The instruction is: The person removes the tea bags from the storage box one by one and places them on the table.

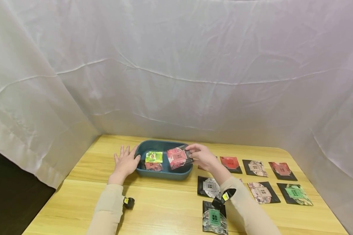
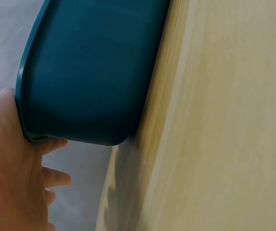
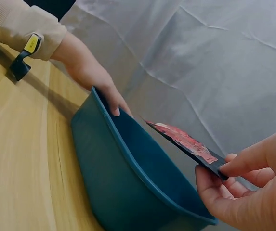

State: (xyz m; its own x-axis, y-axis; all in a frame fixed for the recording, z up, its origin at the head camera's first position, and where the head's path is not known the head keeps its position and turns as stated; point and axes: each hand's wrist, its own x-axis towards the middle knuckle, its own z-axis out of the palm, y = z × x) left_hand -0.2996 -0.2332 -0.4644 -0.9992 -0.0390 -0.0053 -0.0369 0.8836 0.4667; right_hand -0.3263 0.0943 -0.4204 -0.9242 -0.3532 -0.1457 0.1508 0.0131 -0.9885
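Note:
A blue plastic bin (image 1: 164,175) stands on the table, holding a yellow-green tea packet (image 1: 154,157) and a reddish packet (image 1: 153,165) partly beneath it. At the bin's left end my left hand (image 1: 127,163) rests on the rim, its thumb over the edge and its other fingers spread apart. In the left wrist view the left hand (image 2: 12,163) touches the bin's corner. My right hand (image 1: 202,156) pinches a black packet with a pink-red print (image 1: 177,158) between thumb and fingers. Seen from the right wrist, that packet (image 3: 186,143) tilts above the bin's opening.
To the right, several black packets lie spread on the wooden table (image 1: 164,209), among them a red one (image 1: 230,164), a green one (image 1: 295,194) and a grey-green one (image 1: 214,218). The right forearm covers part of them. A pale curtain (image 1: 176,91) hangs behind.

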